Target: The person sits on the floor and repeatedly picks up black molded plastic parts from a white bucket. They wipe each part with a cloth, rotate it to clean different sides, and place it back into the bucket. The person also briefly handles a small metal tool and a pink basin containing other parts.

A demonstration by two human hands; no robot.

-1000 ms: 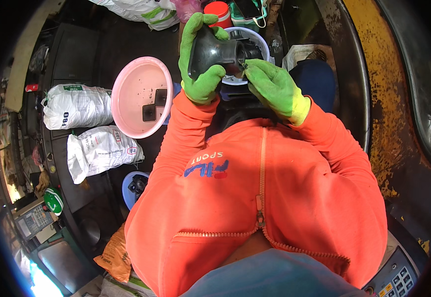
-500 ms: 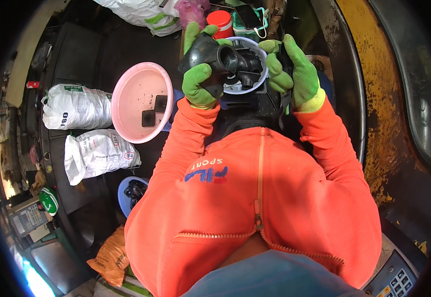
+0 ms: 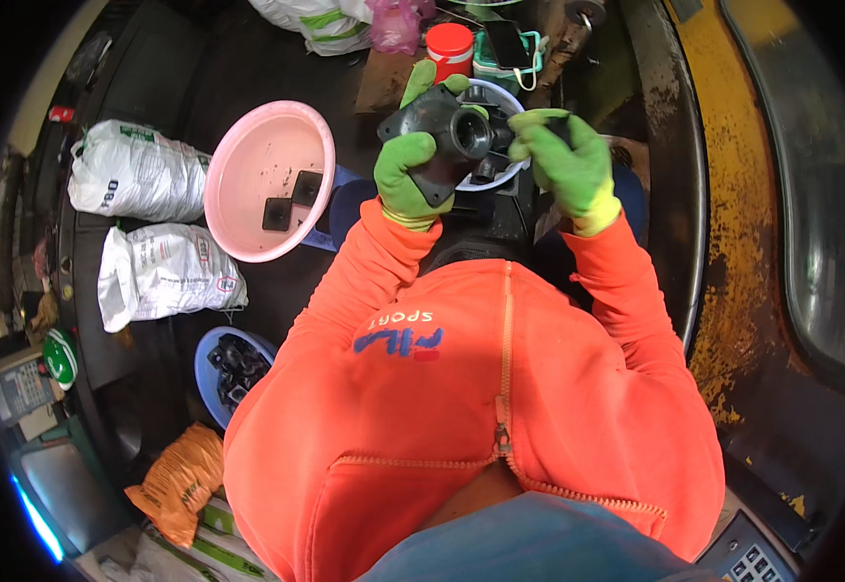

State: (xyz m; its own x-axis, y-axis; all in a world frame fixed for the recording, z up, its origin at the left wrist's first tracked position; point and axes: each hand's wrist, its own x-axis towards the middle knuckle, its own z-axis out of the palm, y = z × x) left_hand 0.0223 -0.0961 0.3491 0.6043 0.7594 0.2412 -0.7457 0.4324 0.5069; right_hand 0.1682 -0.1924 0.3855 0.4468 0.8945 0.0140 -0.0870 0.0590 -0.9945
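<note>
My left hand [image 3: 411,170], in a green glove, grips a black plastic part [image 3: 429,131] with a flanged base, corner holes and a round tubular opening. The opening points toward my right hand [image 3: 573,167], gloved alike. Its fingers are curled in a pinch close beside the opening, and a dark piece shows at the knuckles; what it is I cannot make out. Below and behind both hands, a pale purple basin [image 3: 512,94] holds more black plastic parts [image 3: 483,173].
A pink basin [image 3: 231,136] with two black square pieces [image 3: 291,201] stands at left. Nearby are white sacks [image 3: 141,175], a blue basin [image 3: 211,388] of black parts and an orange bag [image 3: 182,475]. A red-lidded container [image 3: 449,44] stands beyond; a rusty yellow machine frame [image 3: 733,291] borders the right.
My right hand has gone from spread fingers to a pinch and come nearer the black part. The part has turned slightly in my left hand. The whole view has shifted a little.
</note>
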